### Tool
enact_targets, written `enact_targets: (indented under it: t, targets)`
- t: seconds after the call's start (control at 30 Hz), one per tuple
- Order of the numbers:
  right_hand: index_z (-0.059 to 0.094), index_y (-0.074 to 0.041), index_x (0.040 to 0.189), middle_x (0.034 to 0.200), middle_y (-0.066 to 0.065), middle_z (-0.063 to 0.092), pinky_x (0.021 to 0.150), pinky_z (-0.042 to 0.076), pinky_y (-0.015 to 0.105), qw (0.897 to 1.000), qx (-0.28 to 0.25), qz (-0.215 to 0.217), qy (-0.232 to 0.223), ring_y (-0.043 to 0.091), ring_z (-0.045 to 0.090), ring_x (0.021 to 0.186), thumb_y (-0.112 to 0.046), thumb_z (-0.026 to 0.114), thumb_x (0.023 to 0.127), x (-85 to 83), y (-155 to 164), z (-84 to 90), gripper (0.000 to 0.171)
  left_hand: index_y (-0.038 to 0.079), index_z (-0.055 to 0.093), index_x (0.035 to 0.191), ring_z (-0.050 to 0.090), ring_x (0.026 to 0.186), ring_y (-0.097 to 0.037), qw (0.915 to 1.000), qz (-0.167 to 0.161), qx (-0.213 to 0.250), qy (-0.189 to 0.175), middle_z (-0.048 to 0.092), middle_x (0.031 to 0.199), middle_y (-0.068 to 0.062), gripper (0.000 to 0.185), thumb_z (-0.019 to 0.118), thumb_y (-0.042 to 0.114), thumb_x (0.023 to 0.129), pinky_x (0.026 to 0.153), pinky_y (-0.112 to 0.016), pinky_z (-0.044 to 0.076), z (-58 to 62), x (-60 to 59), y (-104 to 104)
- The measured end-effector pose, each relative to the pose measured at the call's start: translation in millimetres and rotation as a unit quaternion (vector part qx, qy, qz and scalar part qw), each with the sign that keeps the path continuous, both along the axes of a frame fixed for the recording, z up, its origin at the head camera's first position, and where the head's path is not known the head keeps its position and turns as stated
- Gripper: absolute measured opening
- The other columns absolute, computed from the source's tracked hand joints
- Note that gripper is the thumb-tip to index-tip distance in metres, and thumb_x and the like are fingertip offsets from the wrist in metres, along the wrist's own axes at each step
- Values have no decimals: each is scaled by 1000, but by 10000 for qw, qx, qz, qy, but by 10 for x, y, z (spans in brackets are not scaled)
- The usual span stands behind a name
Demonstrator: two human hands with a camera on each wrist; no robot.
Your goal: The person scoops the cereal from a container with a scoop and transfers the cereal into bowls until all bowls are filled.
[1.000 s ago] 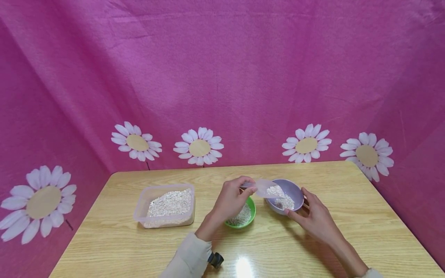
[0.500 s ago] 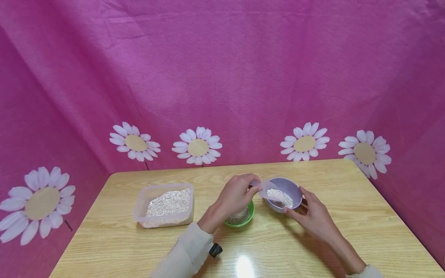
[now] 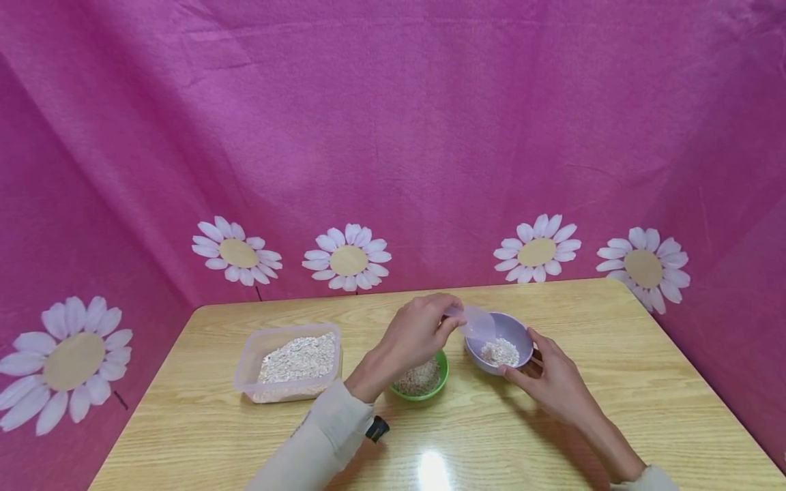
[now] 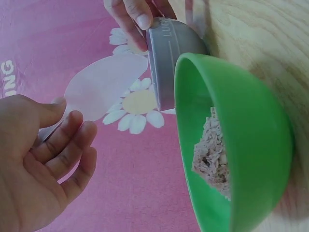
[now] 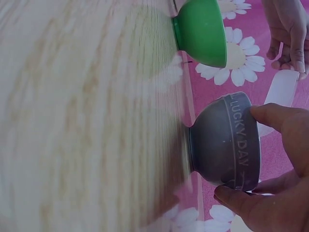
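My left hand (image 3: pixel 424 331) pinches the handle of a translucent plastic scoop (image 3: pixel 480 323), which tips down over the left rim of a purple bowl (image 3: pixel 520 335). White oat flakes (image 3: pixel 500 352) lie in the bottom of that bowl. With thumb and fingers, my right hand (image 3: pixel 555 378) holds the bowl's right side by the rim; in the right wrist view raised letters show on the bowl's wall (image 5: pixel 227 140). Below the left hand stands a green bowl (image 4: pixel 256 135) holding a heap of oat flakes (image 4: pixel 212 157), partly hidden by that hand in the head view.
A clear rectangular tub (image 3: pixel 245 368) of oat flakes stands on the left of the wooden table (image 3: pixel 491 443). A pink cloth (image 3: pixel 393 136) with printed daisies hangs behind the table and at its sides.
My left hand has moved slightly right and up, tilting the scoop steeply, and the flakes on it have slid into the purple bowl. My right hand keeps its hold.
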State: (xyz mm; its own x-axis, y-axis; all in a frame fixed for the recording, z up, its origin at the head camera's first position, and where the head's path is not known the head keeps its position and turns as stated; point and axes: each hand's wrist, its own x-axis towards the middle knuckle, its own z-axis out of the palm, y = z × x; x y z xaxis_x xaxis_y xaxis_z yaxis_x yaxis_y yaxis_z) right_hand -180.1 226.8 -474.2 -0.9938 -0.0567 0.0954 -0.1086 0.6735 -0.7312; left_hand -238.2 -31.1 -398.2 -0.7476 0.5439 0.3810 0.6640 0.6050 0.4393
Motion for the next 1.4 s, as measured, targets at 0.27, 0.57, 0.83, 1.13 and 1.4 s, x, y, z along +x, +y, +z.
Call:
enact_targets:
  t: [0.27,0.57,0.83,1.13,1.4]
  targets:
    - [29,16,160,155,42,43,106,55,52,10000,50,-7,-11,55,59,136,-36,83,96,-26,-17,-5,99,9,75,119,68,87,-8,9996,77,227,-172,79,110,-2,20,66,25,109,76,-20,55,-48,33,-61]
    - [32,14,160,158,37,43,111,48,65,9987,346,-89,369,57,51,140,-40,85,93,23,-30,80,101,10,74,118,74,99,-15,9957,366,758,-398,79,114,-2,17,69,22,107,81,-26,58,-163,110,-258]
    - [39,12,156,156,34,47,111,43,74,9893,533,-162,1350,57,50,140,-28,90,88,34,-144,254,94,7,74,117,72,91,-15,9846,709,1556,-367,80,107,-5,17,74,15,103,76,-25,58,-276,169,-627]
    - [40,6,160,161,28,47,110,48,70,9931,217,156,1146,50,54,139,-32,86,92,-12,-516,377,91,6,76,111,76,87,-19,9639,1325,2298,-249,80,97,-7,13,77,10,99,78,-26,60,-362,205,-1070]
    - [40,4,161,164,26,46,119,42,65,9939,103,671,870,48,46,150,-36,85,93,-73,-1010,368,90,1,75,113,79,87,-23,9558,1795,2324,-164,82,97,-11,15,76,4,99,79,-26,62,-356,283,-1538]
